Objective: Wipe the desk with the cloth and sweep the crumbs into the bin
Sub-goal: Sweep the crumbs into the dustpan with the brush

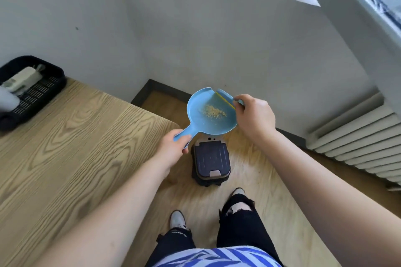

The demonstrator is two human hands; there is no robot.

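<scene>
Left hand (173, 147) gripped the handle of a blue dustpan (208, 112), fingers curled round it, pan held in the air past the counter's right edge. Crumbs (213, 111) lay in a small pile on the middle of the pan. Right hand (253, 116) pinched a small blue brush (225, 98) with a yellow strip, brush resting against the pan's far right rim. Dark bin (211, 161) stood on the wooden floor (271, 206) directly below the pan, lid closed. Wood-grain counter (76, 147) at left; black slatted basket (32, 91) sat at its far left corner, holding white items, too blurred to name. No cloth in view. White radiator (358, 136) along the right wall.
</scene>
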